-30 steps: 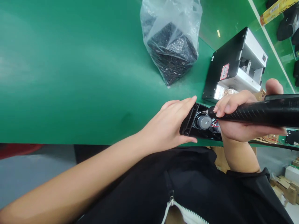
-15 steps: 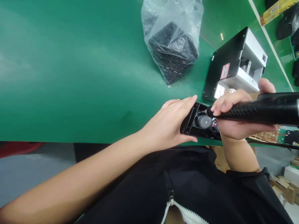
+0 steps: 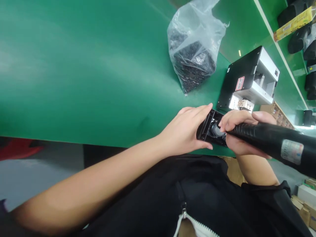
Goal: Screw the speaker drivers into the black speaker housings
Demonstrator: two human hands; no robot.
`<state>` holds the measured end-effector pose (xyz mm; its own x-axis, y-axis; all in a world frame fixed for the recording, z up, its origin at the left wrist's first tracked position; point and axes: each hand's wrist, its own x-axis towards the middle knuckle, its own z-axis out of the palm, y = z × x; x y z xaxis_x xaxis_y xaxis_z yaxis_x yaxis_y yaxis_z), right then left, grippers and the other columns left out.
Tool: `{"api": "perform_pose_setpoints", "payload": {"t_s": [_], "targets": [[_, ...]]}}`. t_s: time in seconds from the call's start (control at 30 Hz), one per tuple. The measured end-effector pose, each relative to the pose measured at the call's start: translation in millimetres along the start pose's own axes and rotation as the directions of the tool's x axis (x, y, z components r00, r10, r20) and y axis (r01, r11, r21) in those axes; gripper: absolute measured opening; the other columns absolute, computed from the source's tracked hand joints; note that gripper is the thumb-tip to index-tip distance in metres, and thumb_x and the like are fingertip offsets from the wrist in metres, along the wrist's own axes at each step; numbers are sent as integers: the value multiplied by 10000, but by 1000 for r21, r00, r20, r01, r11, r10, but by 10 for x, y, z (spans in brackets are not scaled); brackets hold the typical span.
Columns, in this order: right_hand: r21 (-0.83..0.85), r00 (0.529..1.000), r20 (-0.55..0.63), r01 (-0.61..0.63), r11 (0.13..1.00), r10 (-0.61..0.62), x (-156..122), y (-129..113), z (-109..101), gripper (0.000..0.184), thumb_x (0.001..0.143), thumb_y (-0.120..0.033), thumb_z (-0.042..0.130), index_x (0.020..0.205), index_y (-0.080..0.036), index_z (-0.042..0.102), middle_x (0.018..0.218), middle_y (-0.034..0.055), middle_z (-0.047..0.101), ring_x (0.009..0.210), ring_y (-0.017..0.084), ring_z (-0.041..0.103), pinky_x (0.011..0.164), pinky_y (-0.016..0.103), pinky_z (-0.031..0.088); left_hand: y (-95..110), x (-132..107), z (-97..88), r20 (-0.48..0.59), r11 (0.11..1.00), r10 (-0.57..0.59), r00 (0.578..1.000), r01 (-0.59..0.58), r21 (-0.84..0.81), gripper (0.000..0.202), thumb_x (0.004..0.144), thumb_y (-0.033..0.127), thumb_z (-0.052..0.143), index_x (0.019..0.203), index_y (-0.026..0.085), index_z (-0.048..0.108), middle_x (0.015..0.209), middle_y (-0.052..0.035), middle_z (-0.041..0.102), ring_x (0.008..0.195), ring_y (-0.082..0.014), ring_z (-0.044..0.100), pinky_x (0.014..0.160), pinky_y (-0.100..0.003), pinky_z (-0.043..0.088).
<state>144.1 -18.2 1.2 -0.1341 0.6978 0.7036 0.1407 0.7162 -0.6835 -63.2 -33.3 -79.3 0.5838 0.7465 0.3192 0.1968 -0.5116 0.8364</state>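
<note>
My left hand (image 3: 186, 130) is closed around the left end of a black housing (image 3: 203, 130), thumb on the near side and fingers on the far side. Inside the housing sits a round grey part (image 3: 217, 130), partly covered by my right hand. My right hand (image 3: 240, 126) grips a black electric screwdriver (image 3: 266, 140) near its front. The tool slants, its back end running off the right edge with a silvery label on its body. Its tip points into the housing but is hidden behind my fingers, so contact with a screw cannot be seen.
Beyond my hands lies a clear plastic bag (image 3: 197, 52) of small black pieces. A black and silver box-shaped machine (image 3: 243, 77) stands right of it, a compartmented cardboard box (image 3: 278, 113) beside that. A yellow tube (image 3: 293, 24) and dark objects line the far right.
The screwdriver has tilted, its back end swinging towards me, and my right hand has turned with it. My left hand still holds the housing. The whole view has shifted slightly.
</note>
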Motion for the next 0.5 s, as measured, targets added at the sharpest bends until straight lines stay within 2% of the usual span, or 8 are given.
{"api": "perform_pose_setpoints", "payload": {"t_s": [0.07, 0.17, 0.23, 0.33, 0.37, 0.47, 0.5], "targets": [[5, 996, -33, 82, 997, -82, 57, 97, 105, 688, 1007, -908, 638, 1466, -396, 624, 676, -110, 619, 351, 121, 453, 372, 248, 473, 2, 14, -1, 14, 1000, -22, 1000, 22, -13, 1428, 839, 769, 997, 1885, 185, 220, 1793, -275, 557, 1658, -437, 586, 1363, -568, 467], [19, 986, -138, 103, 995, -99, 119, 104, 209, 699, 1107, -900, 357, 1407, -348, 663, 634, -96, 598, 329, 114, 400, 352, 217, 426, 4, 17, -2, 36, 999, -51, 998, 52, -16, 1415, 833, 786, 992, 1881, 193, 248, 1797, -268, 556, 1661, -440, 582, 1374, -573, 453], [58, 983, -181, 51, 997, -40, 133, 42, 236, 659, 1133, -860, 364, 1360, -341, 700, 644, -79, 619, 364, 124, 447, 377, 222, 452, 1, 9, -1, 35, 999, -52, 998, 52, -8, 1393, 845, 787, 983, 1874, 185, 262, 1792, -265, 563, 1660, -435, 582, 1375, -564, 451], [106, 983, -166, -64, 992, 81, 117, -7, 251, 558, 1107, -824, 550, 1353, -362, 742, 696, -50, 679, 458, 155, 567, 446, 264, 523, -11, -6, -1, 32, 999, -45, 998, 45, 0, 1372, 857, 783, 976, 1869, 179, 272, 1789, -258, 570, 1656, -426, 587, 1367, -547, 463], [117, 984, -161, -60, 991, 79, 103, 11, 255, 577, 1102, -837, 544, 1365, -365, 746, 694, -47, 677, 456, 154, 560, 442, 265, 511, -16, -10, -1, 34, 999, -47, 998, 47, 1, 1374, 857, 784, 975, 1871, 183, 269, 1790, -254, 572, 1655, -426, 588, 1368, -548, 464], [165, 984, -174, 71, 984, -42, 39, 147, 268, 780, 1071, -962, 358, 1400, -354, 721, 640, -62, 605, 371, 117, 407, 366, 235, 381, -32, -17, -4, 48, 998, -61, 997, 61, 6, 1388, 857, 806, 960, 1882, 192, 254, 1800, -250, 564, 1661, -435, 582, 1377, -566, 461], [158, 988, -150, 45, 986, -21, 19, 191, 270, 842, 1024, -1026, 325, 1393, -365, 693, 632, -71, 580, 363, 114, 381, 361, 238, 365, -40, -21, -4, 55, 998, -65, 996, 65, 11, 1391, 858, 817, 952, 1884, 194, 249, 1805, -249, 559, 1664, -439, 579, 1379, -571, 461]]}}
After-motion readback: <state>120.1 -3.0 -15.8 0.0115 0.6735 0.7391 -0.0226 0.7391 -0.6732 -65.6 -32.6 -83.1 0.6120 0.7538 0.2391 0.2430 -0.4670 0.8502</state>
